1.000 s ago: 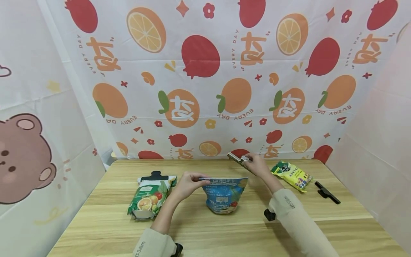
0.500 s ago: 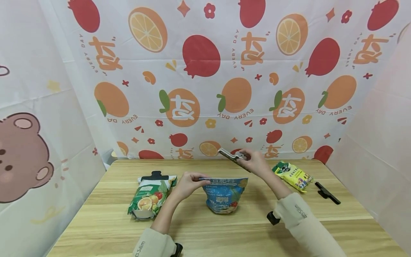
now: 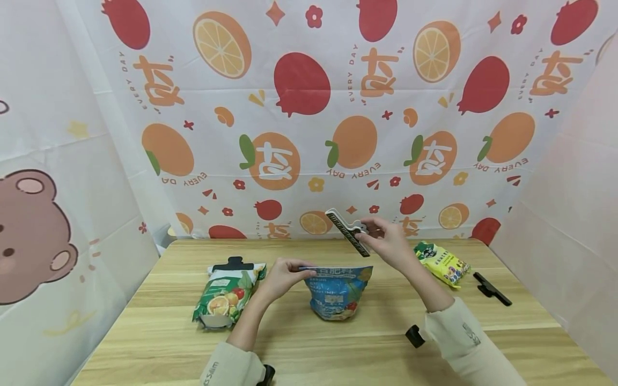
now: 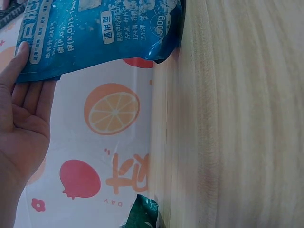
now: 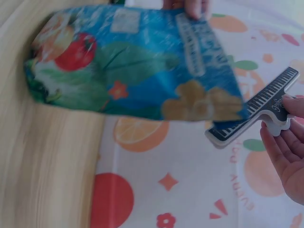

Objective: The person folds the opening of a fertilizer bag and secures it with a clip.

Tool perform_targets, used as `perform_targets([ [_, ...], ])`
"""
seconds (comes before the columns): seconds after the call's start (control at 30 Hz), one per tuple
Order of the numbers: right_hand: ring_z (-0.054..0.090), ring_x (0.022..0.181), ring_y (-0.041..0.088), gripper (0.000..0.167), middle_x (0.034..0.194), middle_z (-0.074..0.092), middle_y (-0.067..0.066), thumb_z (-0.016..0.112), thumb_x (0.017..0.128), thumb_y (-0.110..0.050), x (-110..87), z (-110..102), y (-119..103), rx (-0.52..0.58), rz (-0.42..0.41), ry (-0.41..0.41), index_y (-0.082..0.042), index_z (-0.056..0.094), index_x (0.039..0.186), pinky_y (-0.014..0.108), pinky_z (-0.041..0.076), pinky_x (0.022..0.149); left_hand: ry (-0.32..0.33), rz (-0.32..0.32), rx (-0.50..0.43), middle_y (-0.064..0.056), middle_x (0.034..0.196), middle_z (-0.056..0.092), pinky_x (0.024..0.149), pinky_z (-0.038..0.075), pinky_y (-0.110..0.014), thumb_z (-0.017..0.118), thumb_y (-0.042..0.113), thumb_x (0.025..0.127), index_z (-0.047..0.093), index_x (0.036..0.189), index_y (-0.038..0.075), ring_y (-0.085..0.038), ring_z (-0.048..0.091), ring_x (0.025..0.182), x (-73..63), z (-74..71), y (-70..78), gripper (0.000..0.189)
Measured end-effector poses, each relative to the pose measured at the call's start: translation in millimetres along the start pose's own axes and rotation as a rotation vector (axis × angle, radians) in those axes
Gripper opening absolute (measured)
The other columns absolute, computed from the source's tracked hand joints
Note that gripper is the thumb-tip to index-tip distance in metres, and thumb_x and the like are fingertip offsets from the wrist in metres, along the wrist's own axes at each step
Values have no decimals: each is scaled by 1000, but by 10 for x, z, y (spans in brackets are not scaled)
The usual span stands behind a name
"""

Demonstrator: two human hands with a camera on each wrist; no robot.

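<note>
In the head view a blue bag point(image 3: 334, 300) with printed vegetables stands upright on the wooden table. My left hand point(image 3: 282, 280) pinches its top edge at the left corner, thumb on the printed face, as the left wrist view also shows. My right hand point(image 3: 392, 247) holds a long bag clip point(image 3: 346, 234) in the air behind and above the bag's right side. Its bar carries a black-and-white piano-key pattern. In the right wrist view, thumb and fingers squeeze the handle of the clip point(image 5: 275, 102), and the blue bag point(image 5: 142, 66) overlaps the bar's lower end.
On the left lies a green-and-white bag point(image 3: 223, 297) with a black clip point(image 3: 234, 264) across its top. To the right are a yellow-and-green packet point(image 3: 445, 264) and a loose black clip point(image 3: 492, 289). A fruit-print curtain point(image 3: 309, 134) hangs behind the table point(image 3: 309, 354).
My right hand has lifted the piano-key clip up and to the left, and the clip's bar has turned to a steeper slant. The left hand and blue bag have stayed in place.
</note>
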State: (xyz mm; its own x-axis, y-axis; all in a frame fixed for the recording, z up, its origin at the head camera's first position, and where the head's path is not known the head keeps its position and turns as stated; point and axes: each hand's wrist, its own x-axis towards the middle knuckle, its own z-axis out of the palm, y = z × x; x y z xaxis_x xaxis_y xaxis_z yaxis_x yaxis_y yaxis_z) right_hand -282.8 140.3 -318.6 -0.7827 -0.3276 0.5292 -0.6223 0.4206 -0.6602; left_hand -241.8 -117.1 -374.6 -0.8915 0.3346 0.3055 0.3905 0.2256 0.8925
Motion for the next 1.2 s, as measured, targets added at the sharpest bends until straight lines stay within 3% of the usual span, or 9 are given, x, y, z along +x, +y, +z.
perform_targets([
  [0.43, 63, 84, 20, 29, 96, 65, 8, 69, 82, -6, -213, -17, -230, 68, -21, 48, -2, 63, 110, 25, 51, 71, -10, -1, -11, -16, 93, 67, 67, 51, -26, 63, 1, 85, 68, 98, -7, -30, 63, 81, 17, -12, -4, 15],
  [0.6, 64, 84, 17, 26, 92, 66, 7, 69, 80, -4, -276, 27, -226, 62, -81, 94, -2, 65, 105, 26, 51, 72, -12, -2, -12, -16, 94, 67, 67, 51, -25, 63, 1, 85, 68, 98, -7, -27, 63, 81, 17, -20, 4, 16],
  [0.73, 64, 83, 16, 24, 92, 67, 5, 70, 78, -1, -308, 59, -227, 62, -139, 124, -1, 66, 101, 26, 52, 71, -7, 2, -10, -16, 92, 67, 66, 51, -26, 63, 0, 85, 68, 97, -7, -28, 63, 80, 16, -20, 1, 15],
  [1.03, 66, 75, 17, 22, 86, 69, 9, 71, 74, 5, -309, 54, -232, 45, -242, 217, 3, 69, 96, 20, 51, 61, 2, 47, 1, -12, 93, 68, 69, 52, -36, 66, 9, 85, 70, 97, -3, -13, 63, 77, 97, -4, -329, 18],
  [1.2, 66, 71, 17, 24, 84, 69, 10, 71, 72, 10, -310, 82, -195, 37, -261, 201, 2, 70, 95, 17, 47, 49, 1, 46, 12, -12, 91, 68, 66, 52, -28, 65, 5, 85, 70, 96, -5, -14, 63, 76, 74, -2, -254, 16],
])
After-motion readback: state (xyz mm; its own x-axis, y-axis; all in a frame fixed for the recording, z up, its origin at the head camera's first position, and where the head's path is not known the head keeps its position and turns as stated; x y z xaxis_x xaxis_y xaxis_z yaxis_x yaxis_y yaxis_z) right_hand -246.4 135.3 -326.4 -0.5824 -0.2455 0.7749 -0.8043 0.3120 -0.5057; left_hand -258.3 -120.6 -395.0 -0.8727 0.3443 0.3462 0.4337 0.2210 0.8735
